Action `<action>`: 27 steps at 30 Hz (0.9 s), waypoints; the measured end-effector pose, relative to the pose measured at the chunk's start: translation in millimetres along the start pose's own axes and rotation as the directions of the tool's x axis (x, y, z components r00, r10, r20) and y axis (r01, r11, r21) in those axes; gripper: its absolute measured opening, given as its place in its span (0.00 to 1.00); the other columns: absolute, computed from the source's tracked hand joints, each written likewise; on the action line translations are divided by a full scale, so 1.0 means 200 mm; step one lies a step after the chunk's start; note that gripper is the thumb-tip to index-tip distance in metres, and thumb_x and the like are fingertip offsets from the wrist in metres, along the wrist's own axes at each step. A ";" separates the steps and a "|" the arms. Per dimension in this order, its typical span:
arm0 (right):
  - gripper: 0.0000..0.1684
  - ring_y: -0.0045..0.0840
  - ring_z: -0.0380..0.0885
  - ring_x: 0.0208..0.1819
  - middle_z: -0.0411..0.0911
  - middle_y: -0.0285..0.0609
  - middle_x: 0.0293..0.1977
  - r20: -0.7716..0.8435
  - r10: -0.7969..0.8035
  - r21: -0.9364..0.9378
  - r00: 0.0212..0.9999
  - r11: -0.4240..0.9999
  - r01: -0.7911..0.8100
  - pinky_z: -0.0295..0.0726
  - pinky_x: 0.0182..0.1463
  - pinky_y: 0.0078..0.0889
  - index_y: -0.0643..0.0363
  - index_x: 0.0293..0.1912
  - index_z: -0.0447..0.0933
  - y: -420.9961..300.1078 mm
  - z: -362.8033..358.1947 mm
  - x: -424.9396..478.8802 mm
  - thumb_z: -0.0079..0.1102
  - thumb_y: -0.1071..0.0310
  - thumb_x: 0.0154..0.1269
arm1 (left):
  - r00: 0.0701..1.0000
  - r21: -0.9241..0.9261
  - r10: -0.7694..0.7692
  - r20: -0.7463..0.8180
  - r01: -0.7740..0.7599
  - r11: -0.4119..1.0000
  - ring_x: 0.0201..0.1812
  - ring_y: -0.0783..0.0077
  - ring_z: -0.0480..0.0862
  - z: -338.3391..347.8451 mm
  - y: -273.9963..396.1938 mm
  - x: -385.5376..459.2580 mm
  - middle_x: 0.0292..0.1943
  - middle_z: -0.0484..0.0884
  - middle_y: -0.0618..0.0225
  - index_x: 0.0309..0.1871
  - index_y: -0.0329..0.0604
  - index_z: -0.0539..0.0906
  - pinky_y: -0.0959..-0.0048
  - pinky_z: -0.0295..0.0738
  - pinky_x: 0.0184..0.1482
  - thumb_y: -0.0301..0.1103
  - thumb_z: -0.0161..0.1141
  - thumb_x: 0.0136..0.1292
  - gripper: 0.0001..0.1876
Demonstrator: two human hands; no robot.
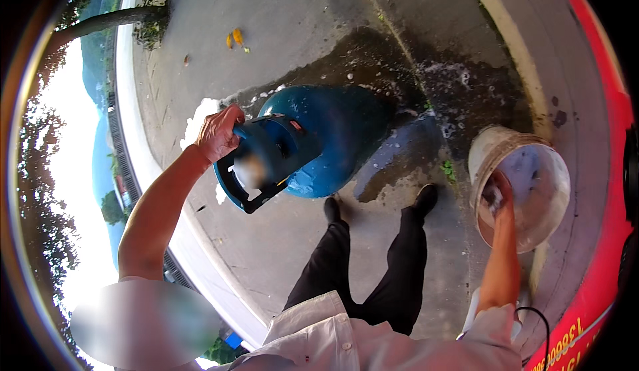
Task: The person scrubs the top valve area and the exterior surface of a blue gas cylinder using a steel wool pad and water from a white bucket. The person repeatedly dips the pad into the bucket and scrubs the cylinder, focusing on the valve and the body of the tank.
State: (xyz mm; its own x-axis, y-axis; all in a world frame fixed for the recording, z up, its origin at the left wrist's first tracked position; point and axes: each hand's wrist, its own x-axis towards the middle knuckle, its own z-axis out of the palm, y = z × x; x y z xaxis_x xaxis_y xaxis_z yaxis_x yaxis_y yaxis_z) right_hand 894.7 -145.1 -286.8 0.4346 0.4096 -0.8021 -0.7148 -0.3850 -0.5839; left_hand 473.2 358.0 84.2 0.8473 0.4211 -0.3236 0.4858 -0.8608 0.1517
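Note:
A blue gas cylinder [344, 131] stands tilted on wet concrete, its rounded shoulder shiny with water. My left hand [220, 130] grips the rim of its blue valve collar [299, 139]. The valve inside the collar is mostly in shadow. At the right is a dirty white plastic bucket [486, 156] whose mouth faces me. My right hand [501, 189] reaches inside it, fingers curled around a pale wad [491, 197]. What the wad is made of cannot be told, and the hand partly hides it.
Soapy water [394, 76] spreads over the concrete behind and beside the cylinder. A raised kerb [524, 56] runs behind the bucket, with a red surface [609, 181] bearing writing beyond it. My shoes [426, 199] stand close to the cylinder. Yellow leaves [237, 36] lie farther off.

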 end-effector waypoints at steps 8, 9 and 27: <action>0.15 0.19 0.76 0.40 0.78 0.36 0.41 0.052 -0.363 -0.011 0.930 0.931 0.365 0.77 0.44 0.21 0.62 0.48 0.80 -0.50 1.30 -0.93 0.60 0.70 0.61 | 0.693 -0.237 -0.353 -0.629 0.261 0.936 0.55 0.51 0.74 0.23 0.61 -0.22 0.53 0.75 0.53 0.57 0.38 0.74 0.57 0.69 0.59 0.27 0.62 0.61 0.21; 0.18 0.22 0.78 0.46 0.79 0.41 0.42 0.183 -0.426 -0.120 0.886 0.885 0.450 0.78 0.49 0.26 0.61 0.51 0.79 -0.48 1.51 -0.97 0.61 0.69 0.62 | 0.660 -0.371 -0.457 -0.596 0.278 0.886 0.51 0.56 0.77 0.24 0.71 -0.23 0.48 0.77 0.55 0.55 0.38 0.74 0.61 0.71 0.56 0.30 0.63 0.64 0.18; 0.25 0.50 0.65 0.65 0.71 0.46 0.62 0.224 -0.884 -0.619 0.409 0.195 0.761 0.62 0.69 0.54 0.50 0.54 0.80 0.29 2.15 -1.17 0.69 0.67 0.54 | 0.592 -0.867 -0.715 0.372 -0.054 -0.495 0.25 0.68 0.80 0.27 0.68 -0.47 0.30 0.81 0.58 0.43 0.39 0.74 0.72 0.75 0.28 0.23 0.54 0.63 0.06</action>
State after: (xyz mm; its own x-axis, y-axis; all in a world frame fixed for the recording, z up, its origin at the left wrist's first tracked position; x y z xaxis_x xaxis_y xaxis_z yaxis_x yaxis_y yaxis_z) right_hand 516.4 91.8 -79.8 0.6870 0.6937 0.2162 0.5307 -0.2758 -0.8014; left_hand 447.7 186.2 84.1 0.0739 0.7587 -0.6472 -0.1006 0.6513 0.7521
